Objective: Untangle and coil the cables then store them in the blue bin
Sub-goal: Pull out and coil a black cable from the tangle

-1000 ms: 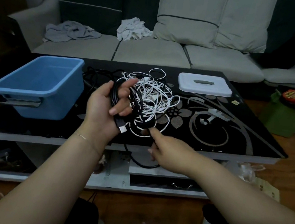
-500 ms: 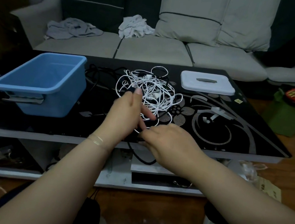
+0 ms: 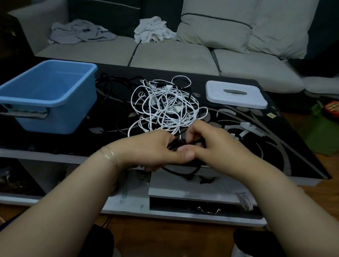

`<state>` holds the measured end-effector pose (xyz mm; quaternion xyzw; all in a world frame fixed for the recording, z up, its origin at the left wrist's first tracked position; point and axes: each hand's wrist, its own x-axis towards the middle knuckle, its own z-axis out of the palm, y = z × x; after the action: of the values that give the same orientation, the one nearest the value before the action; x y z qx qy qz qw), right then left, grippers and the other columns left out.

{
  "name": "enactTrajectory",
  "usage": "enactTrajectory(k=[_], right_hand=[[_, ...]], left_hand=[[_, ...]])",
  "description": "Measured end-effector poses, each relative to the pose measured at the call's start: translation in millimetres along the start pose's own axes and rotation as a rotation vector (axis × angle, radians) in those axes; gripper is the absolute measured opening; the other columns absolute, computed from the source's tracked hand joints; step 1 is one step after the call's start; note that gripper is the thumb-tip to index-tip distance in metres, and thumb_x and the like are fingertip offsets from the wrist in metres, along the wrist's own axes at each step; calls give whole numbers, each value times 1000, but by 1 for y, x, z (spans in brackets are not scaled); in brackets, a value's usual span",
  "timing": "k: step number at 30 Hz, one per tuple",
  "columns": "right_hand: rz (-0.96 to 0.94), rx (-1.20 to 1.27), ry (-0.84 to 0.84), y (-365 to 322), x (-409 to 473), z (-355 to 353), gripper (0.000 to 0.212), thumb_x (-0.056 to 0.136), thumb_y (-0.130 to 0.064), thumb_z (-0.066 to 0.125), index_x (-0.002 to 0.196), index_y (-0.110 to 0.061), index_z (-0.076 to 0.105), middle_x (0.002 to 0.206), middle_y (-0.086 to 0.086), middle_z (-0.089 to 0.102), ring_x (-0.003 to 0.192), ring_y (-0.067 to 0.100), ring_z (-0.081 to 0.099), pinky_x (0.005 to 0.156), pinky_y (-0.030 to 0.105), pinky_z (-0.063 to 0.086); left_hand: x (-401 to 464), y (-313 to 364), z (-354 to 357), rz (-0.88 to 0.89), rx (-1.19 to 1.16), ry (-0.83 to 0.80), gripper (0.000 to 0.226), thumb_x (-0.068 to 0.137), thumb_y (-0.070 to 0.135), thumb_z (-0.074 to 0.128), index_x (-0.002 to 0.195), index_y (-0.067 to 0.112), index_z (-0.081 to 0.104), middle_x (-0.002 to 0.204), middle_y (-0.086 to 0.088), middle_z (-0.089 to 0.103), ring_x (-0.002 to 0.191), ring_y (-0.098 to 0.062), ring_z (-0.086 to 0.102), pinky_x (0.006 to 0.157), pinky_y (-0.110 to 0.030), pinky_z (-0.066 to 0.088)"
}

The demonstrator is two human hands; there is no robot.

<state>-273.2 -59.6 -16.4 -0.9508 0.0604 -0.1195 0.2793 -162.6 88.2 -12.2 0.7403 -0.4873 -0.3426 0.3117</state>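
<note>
A black cable (image 3: 180, 146) is bunched between both hands at the table's front edge; a loop of it hangs below the edge. My left hand (image 3: 155, 148) is closed around the bundle, thumb on top. My right hand (image 3: 216, 142) pinches the same cable from the right. Just behind my hands a tangle of white cables (image 3: 165, 106) lies on the black table (image 3: 271, 142). More black cable (image 3: 114, 83) lies beside the blue bin (image 3: 45, 91), which stands at the left of the table with nothing visible in it.
A white lid (image 3: 235, 94) lies at the table's back right, and a small white plug (image 3: 249, 127) sits near the right. A sofa with cushions and crumpled cloths runs behind the table. Green bags and clutter sit on the floor at right.
My left hand has turned palm-down and dropped toward the table's front edge with the black cable. My right hand has come up from below and taken hold of the same cable.
</note>
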Motion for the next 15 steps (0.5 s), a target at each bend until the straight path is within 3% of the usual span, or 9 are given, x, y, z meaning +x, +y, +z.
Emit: enactTrajectory(k=[3,7,11,13,15], right_hand=[[41,82,-9,14,2,-9,18,82,-38,68,79,-25,56,78,-8,62,74,8,57,70,31,45],[86,115,7,26,2,-14,31,89,-43,57,72,-17,58,68,6,57,62,9,49,60,31,40],[91,184,0,24,0,-5,28,99,-31,46,73,-24,55,59,-8,51,52,-1,45,54,16,37],[85,163,-19,20,-1,6,25,100,-26,43,77,-30,49,59,-17,55,57,-5,50,59,17,36],[87,118,-67,16,-1,17,15,100,-23,42,87,-30,44,67,-16,55,65,0,51,65,24,39]], left_hand=[[-2,-4,-2,52,-80,-32,40,93,37,55,93,-2,62,43,-4,37,32,-14,35,38,-19,29],[-8,-1,-5,159,-348,-19,51,91,44,36,100,3,64,39,2,28,31,-12,38,43,-16,35],[-8,4,-5,177,-746,116,58,87,51,31,94,4,64,32,9,24,31,-9,41,43,-18,38],[-4,6,-3,185,-1018,138,62,91,53,27,95,4,64,31,10,25,27,-3,31,36,-16,31],[0,6,-2,203,-1182,146,66,95,52,25,97,3,68,36,10,38,24,-1,26,34,-13,24]])
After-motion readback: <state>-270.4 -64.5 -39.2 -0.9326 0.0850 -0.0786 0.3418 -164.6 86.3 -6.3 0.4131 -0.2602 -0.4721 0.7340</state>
